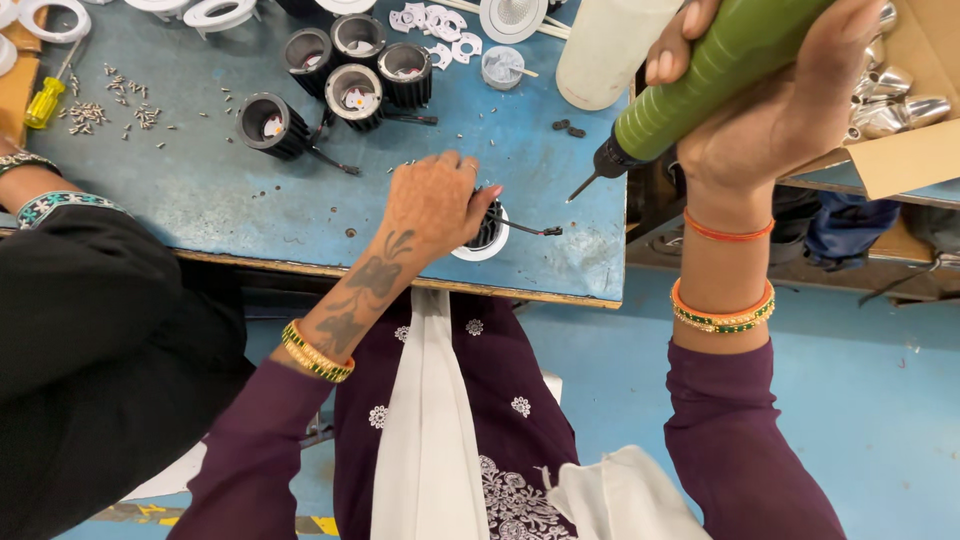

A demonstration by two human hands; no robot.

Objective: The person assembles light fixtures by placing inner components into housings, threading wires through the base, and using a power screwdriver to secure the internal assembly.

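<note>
fixture pinned, driver poised

the black finned light housing (488, 226) sits on its white ring at the near edge of the blue worktop (230, 190), under the left hand (432, 203), fingers closed over it. beyond those fingers the right hand (790, 110) grips a green electric screwdriver (700, 80), tip raised. likely a screw-driving step; next calls for seating the bit squarely. finished housings (350, 70) lie further out.

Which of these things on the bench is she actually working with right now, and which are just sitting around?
In use:
left hand on a black finned housing with white ring
right hand holding a green powered screwdriver

Lying about:
five black housings
loose screws
yellow screwdriver
white bottle
cardboard box of silver parts
</note>
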